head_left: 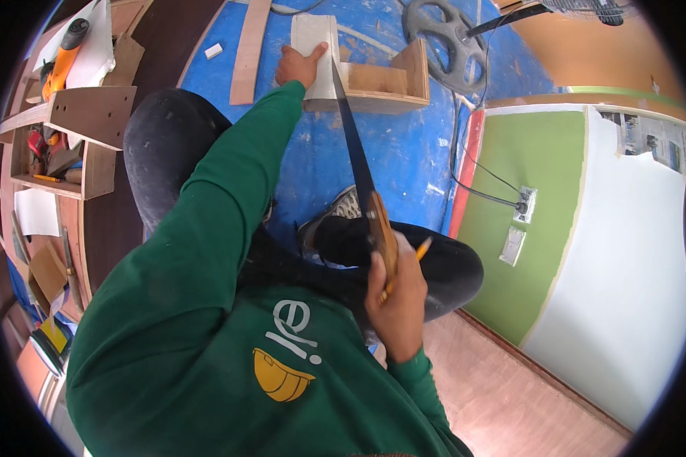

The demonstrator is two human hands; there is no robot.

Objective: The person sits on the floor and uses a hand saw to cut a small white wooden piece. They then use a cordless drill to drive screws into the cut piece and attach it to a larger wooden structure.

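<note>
1. Head view: gripping handsaw [352, 137] by wooden handle [386, 240] with right hand [399, 305]; fingers wrapped round the grip, pressed closed on it.
2. Also holding yellow pencil [424, 248] in same hand, one end sticking out beyond the knuckles.
3. Angling the blade away from the body and slightly left, far end at right edge of pale board [312, 32]; whether biting into anything, cannot tell.
4. Resting left hand [299, 67] on pale board: thumb spread on top, other fingers bent at left edge; whether pinching it, cannot tell.
5. Pale board over left part of wooden box [416, 68], open-topped, down on blue floor covering [312, 152].
6. Left of box: long brown plank [250, 53]; farther left, small white block [213, 51].
7. Right of box, near it: grey spoked base [443, 47] with dark pole.
8. Far right: green wall section [549, 152], black cable plugged into white socket [524, 204].
9. Far left: orange-and-black tool [66, 59] on wooden shelving [91, 118].
10. Sitting low, knees apart, wearing green sweatshirt [168, 305].
</note>
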